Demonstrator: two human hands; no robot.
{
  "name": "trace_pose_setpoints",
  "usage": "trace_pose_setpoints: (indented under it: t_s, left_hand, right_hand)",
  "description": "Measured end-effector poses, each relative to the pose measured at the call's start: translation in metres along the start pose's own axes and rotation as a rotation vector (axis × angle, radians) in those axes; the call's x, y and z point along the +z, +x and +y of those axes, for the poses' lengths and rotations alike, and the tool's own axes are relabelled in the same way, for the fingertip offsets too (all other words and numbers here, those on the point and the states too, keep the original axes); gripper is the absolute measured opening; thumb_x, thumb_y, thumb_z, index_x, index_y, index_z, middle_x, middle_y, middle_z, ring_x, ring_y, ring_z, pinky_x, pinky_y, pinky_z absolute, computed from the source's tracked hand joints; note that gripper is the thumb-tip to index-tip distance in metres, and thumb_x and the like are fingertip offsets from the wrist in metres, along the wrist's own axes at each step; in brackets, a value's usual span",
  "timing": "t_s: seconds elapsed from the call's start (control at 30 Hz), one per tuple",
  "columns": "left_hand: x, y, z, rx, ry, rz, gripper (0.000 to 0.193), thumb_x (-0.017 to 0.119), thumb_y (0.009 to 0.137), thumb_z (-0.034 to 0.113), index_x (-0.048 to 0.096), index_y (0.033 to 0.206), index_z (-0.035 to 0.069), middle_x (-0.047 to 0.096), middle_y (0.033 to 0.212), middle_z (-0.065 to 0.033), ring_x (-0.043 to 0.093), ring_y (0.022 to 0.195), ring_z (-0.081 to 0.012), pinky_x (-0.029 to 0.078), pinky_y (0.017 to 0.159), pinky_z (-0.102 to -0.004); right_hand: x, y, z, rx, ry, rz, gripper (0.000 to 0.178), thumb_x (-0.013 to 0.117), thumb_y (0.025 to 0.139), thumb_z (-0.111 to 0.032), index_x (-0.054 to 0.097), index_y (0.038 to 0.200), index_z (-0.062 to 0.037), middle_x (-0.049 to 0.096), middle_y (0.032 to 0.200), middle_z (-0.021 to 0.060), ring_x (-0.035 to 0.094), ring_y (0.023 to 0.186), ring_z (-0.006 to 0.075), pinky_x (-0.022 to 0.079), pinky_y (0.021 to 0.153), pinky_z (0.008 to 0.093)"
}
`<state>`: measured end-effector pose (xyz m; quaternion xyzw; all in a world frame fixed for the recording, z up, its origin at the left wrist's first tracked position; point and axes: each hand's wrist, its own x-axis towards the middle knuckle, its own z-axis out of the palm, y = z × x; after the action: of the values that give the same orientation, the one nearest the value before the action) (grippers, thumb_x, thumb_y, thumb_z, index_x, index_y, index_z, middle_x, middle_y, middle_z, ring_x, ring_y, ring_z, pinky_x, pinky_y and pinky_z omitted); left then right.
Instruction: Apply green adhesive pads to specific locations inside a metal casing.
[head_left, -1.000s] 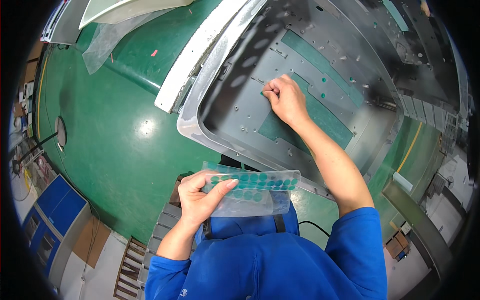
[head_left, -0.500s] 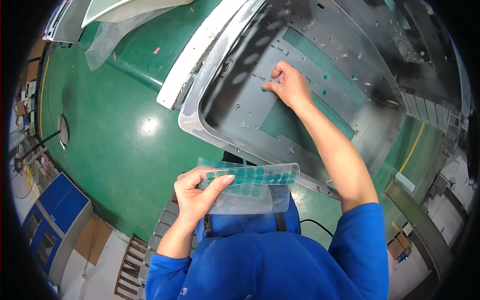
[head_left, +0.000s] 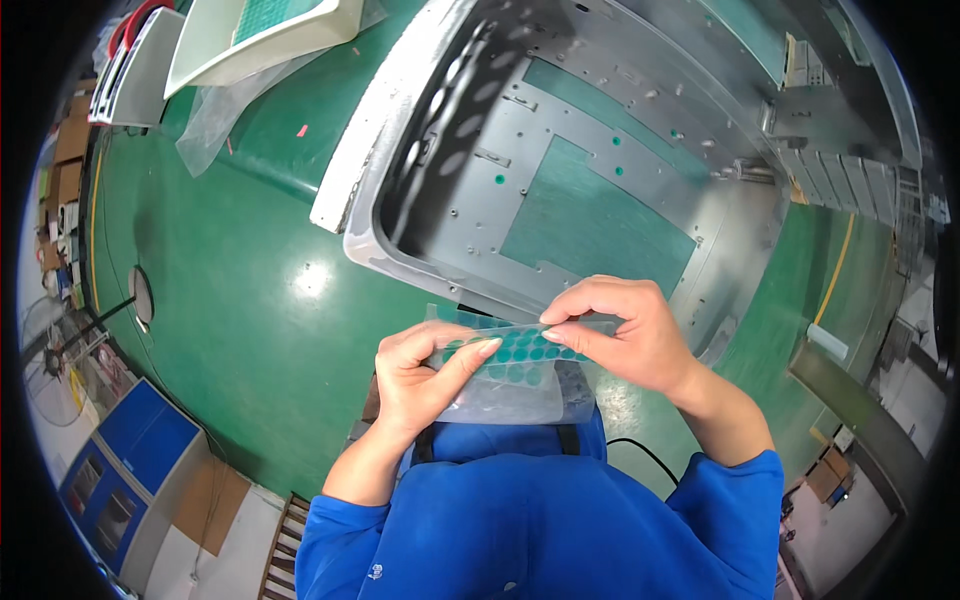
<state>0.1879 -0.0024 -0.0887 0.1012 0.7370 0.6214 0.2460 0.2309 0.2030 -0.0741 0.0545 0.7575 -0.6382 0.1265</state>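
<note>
My left hand [head_left: 412, 378] is closed on a clear plastic sheet of round green stickers [head_left: 522, 346], its thumb lying on top. The sheet is bent over and its lower part [head_left: 520, 405] hangs in front of my waist. At the right end of the rows, the thumb and forefinger of my right hand [head_left: 632, 335] pinch together at the sheet. Whether a sticker has come loose between them I cannot tell. Beyond my hands stands a large grey metal housing [head_left: 478, 215] with rounded corners and cut-out openings. Several green dots, such as this green dot [head_left: 499, 179], sit on its inner panel.
A white tub [head_left: 260, 62] with a green sheet in it stands at the far left, with clear film [head_left: 205, 130] beside it. A round-headed stand [head_left: 142, 297] and a blue cabinet [head_left: 150, 432] are on the left. Cardboard boxes [head_left: 826, 473] lie at the right.
My right hand has come back from inside the housing to the sticker sheet. A green dot now shows on the panel where its fingertips were. The left hand still holds the sheet.
</note>
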Motion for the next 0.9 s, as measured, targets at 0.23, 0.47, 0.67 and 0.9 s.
trace_pose_setpoints:
  t_s: [0.23,0.47,0.67,0.9]
  left_hand:
    - [0.015,0.004,0.002,-0.178,0.048,-0.026,0.008,0.069,0.067,0.003,0.063,0.071,-0.001,0.062,0.067,-0.0077,0.055,0.058,-0.0086,0.041,0.052,-0.0201]
    - [0.019,0.002,-0.008,-0.202,0.027,-0.025,0.01,0.07,0.068,0.006,0.063,0.068,-0.001,0.061,0.062,-0.0045,0.051,0.055,-0.0063,0.038,0.05,-0.0193]
    - [0.017,0.002,-0.009,-0.142,0.021,0.001,0.011,0.07,0.068,0.006,0.062,0.066,-0.001,0.058,0.058,-0.0028,0.048,0.052,-0.005,0.035,0.048,-0.019]
    - [0.017,0.001,-0.008,-0.156,0.049,0.029,0.014,0.07,0.067,0.004,0.058,0.061,-0.001,0.053,0.054,-0.0006,0.043,0.05,-0.0045,0.032,0.046,-0.0195]
  right_hand:
    - [0.002,-0.019,0.018,-0.28,-0.372,0.166,0.01,0.062,0.069,0.001,0.058,0.076,-0.0048,0.061,0.075,0.0021,0.057,0.067,0.0165,0.041,0.062,0.0276]
    - [0.004,-0.024,0.035,-0.424,-0.507,0.151,0.017,0.061,0.069,0.001,0.055,0.083,-0.0059,0.058,0.074,0.0017,0.054,0.064,0.0174,0.04,0.061,0.0278]
    - [0.004,-0.022,0.03,-0.186,-0.24,0.107,0.009,0.059,0.072,-0.002,0.055,0.079,-0.007,0.057,0.073,0.0028,0.052,0.064,0.019,0.038,0.06,0.0297]
    - [0.007,-0.02,0.031,-0.314,-0.321,0.166,0.01,0.059,0.07,0.003,0.055,0.077,-0.004,0.06,0.079,0.0058,0.057,0.071,0.0185,0.042,0.064,0.0277]
